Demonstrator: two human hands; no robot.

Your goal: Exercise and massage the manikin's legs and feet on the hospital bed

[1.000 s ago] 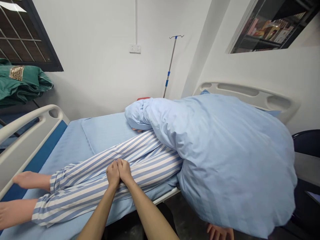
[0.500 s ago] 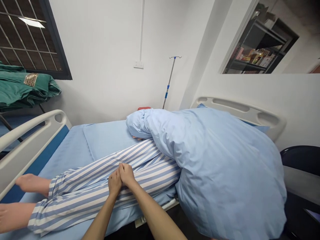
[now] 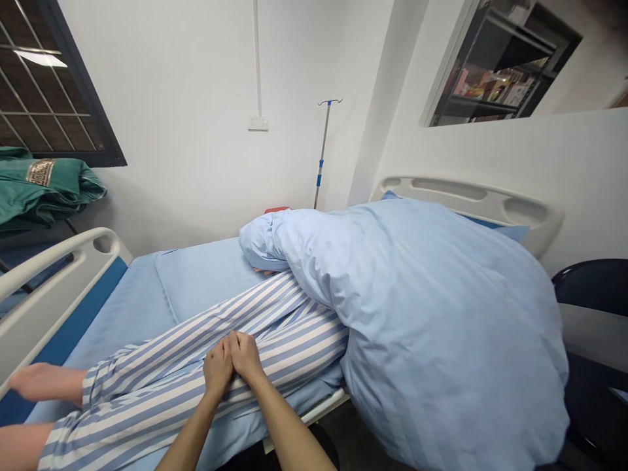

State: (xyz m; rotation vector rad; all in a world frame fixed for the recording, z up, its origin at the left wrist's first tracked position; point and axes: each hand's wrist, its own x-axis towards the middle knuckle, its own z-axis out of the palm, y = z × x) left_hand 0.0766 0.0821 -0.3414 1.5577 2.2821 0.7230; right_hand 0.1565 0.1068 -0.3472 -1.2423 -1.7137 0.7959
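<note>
My left hand and my right hand rest side by side, touching each other, over the near leg at about the knee or thigh. Both have curled fingers with the knuckles up, and the fingertips are hidden, so what they grip, if anything, cannot be seen. Under them are blue-and-white striped trousers on a person or figure lying on the bed. Two bare feet stick out at the lower left. A bunched light blue quilt covers the upper body, to the right of my hands.
The bed has a pale blue sheet, a footboard at left and a headboard at right. An IV pole stands behind it by the wall. Green cloth lies at the left; a dark chair is at the right.
The view has shifted slightly, moving most of the scene leftward. My hands stay together over the near leg, their fingers still curled; the quilt looks the same.
</note>
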